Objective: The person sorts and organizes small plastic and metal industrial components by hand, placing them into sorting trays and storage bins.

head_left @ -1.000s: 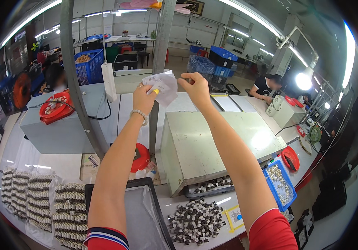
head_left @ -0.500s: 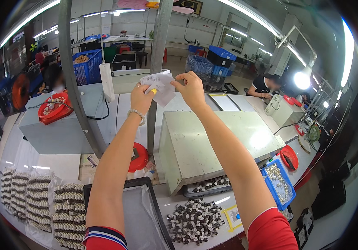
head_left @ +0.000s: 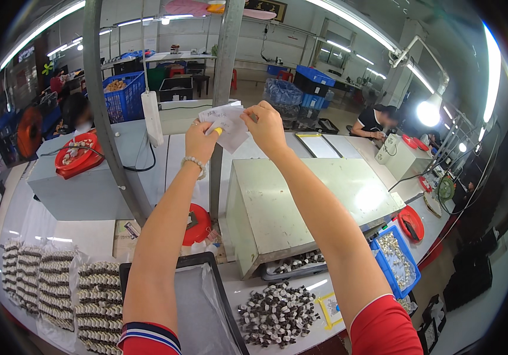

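Observation:
My left hand (head_left: 200, 142) grips several small white paper slips (head_left: 230, 139) with writing on them, held up at arm's length. Its thumb wears a yellow finger cover and presses on the slips. A beaded bracelet (head_left: 193, 163) circles that wrist. At the right edge of the slips, my right hand (head_left: 269, 129) closes thumb and index finger on the paper. Beneath my forearms lie a black tray (head_left: 221, 290) lined with clear film and a heap of small black-and-white pieces (head_left: 277, 313).
A pale metal box (head_left: 301, 201) stands beyond the heap, near a grey post (head_left: 221, 77). Rows of black-and-white pieces (head_left: 97, 305) lie at left. A blue tray (head_left: 397, 263) and red dish (head_left: 411, 223) sit at right. A person (head_left: 378, 123) works farther back.
My right hand has shifted slightly left and its fingers have closed in on the slips' edge. The left hand stays nearly still with the slips.

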The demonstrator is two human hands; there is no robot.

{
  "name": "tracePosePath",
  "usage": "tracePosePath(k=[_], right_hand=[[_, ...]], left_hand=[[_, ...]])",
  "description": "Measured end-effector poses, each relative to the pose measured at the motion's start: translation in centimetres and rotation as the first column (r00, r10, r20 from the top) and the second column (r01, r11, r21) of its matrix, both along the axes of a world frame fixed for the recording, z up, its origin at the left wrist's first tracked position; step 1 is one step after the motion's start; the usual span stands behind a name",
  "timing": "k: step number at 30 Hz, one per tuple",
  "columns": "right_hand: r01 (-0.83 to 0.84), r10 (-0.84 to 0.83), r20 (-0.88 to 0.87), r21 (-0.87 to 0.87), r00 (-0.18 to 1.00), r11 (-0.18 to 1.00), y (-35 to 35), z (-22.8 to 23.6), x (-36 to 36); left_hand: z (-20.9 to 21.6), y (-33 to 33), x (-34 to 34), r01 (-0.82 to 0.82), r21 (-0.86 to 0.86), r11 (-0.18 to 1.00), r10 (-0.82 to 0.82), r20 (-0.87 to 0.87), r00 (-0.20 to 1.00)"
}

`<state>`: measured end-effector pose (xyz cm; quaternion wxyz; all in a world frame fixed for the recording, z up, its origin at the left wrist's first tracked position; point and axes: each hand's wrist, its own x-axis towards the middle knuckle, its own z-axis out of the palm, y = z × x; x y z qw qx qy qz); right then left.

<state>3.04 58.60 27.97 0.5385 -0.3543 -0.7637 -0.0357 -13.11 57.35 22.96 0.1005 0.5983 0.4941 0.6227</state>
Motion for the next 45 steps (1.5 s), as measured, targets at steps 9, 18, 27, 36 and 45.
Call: tracePosePath(k=[9, 18, 27, 36, 45], right_hand=[[-0.037, 0.016, -0.249, -0.077, 0.968, 0.996, 0.2, -0.1, -0.6], [-0.103, 0.071, -0.198, -0.156, 0.978, 0.982, -0.1, 0.4, 1.0], [-0.238, 0.128, -0.403, -0.235, 0.906, 0.942, 1.4, -0.1, 2.2], [-0.464, 0.143, -0.485, -0.647, 0.863, 0.606, -3.4, -1.8, 8.4], [-0.217, 0.176, -0.173, -0.937, 0.969, 0.275, -20.7, -7.7, 16.4]], left_hand=[[-0.2, 0.4, -0.2, -0.001, 0.053, 0.999, 0.002, -0.014, 1.000], [0.2, 0.2, -0.2, 0.023, -0.009, 1.000, -0.023, -0.006, 1.000], [0.9, 0.4, 0.3, 0.007, -0.055, 0.998, -0.011, -0.067, 0.998], [-1.3, 0.6, -0.2, 0.007, -0.014, 1.000, -0.008, -0.068, 0.998], [-0.9, 3.5, -1.9, 0.008, 0.021, 1.000, -0.002, -0.249, 0.969]])
